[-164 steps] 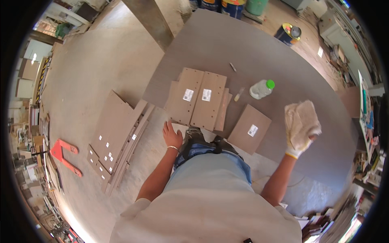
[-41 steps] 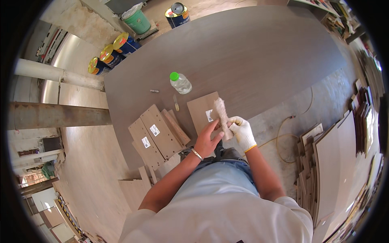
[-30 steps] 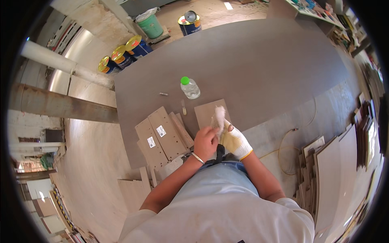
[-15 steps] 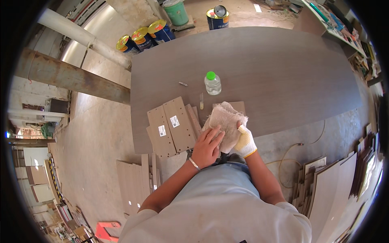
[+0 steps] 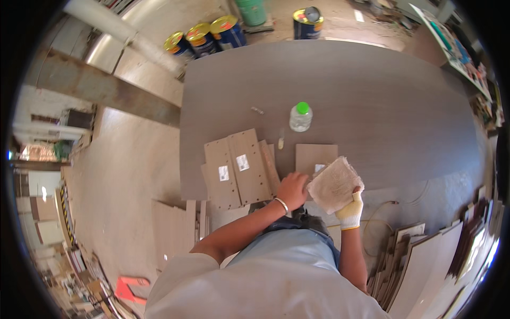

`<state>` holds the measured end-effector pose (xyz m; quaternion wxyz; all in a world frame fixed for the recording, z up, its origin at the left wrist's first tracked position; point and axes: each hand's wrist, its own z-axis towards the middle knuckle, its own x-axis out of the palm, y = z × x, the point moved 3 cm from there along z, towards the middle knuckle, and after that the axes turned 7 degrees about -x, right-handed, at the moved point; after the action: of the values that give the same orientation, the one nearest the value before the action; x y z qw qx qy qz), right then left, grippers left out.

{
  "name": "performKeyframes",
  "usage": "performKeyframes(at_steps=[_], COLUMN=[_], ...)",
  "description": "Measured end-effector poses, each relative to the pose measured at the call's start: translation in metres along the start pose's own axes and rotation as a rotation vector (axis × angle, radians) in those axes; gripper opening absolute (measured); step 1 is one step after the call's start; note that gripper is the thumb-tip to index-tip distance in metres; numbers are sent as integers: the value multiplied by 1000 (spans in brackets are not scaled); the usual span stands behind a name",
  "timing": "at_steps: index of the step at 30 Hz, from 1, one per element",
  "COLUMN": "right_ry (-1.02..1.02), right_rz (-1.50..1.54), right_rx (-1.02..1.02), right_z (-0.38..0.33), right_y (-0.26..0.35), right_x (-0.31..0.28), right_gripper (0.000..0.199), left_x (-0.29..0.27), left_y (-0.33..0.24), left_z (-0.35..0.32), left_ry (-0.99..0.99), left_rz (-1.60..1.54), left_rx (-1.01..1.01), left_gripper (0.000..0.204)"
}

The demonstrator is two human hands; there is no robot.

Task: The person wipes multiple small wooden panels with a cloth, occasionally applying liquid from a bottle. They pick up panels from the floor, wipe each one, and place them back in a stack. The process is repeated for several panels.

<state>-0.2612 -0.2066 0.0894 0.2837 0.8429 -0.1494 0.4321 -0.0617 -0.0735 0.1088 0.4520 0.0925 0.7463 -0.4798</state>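
A folded, shaggy beige rag (image 5: 333, 185) is in my right hand (image 5: 350, 208), which wears a white knitted glove and is closed on the rag's lower right side. My bare left hand (image 5: 294, 190), with a silver bangle at the wrist, is at the near left corner of a small brown panel (image 5: 316, 154). Its fingers are bent and the tips are hidden, so any grip on the panel cannot be made out. The rag covers part of this panel and its white label. To the left lie drilled brown panels (image 5: 239, 167) with white labels.
A large brown board (image 5: 382, 106) forms the work surface. On it stand a clear jar (image 5: 301, 119) with a green lid and a small narrow item (image 5: 281, 140). Paint cans (image 5: 228, 31) stand beyond the far edge. Boards (image 5: 425, 260) lean at the right; a hose (image 5: 372, 218) lies on the floor.
My left hand has come off the rag and gone to the small panel's near corner. My right hand has carried the rag rightward. The head view has shifted, moving the scene slightly right.
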Motion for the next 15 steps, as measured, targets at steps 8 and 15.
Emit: performKeyframes(at_steps=[8,15], right_ry=[-167,-106], right_rz=[106,255], right_rx=[-191,-215], right_z=[-23,-15], right_y=[29,6], right_x=[-12,-7], right_gripper=[72,70], left_x=[14,24], left_y=[107,127], left_z=[203,271], left_ry=[-203,165], left_rz=[-174,-517], left_rx=[-60,-74], left_gripper=[67,63])
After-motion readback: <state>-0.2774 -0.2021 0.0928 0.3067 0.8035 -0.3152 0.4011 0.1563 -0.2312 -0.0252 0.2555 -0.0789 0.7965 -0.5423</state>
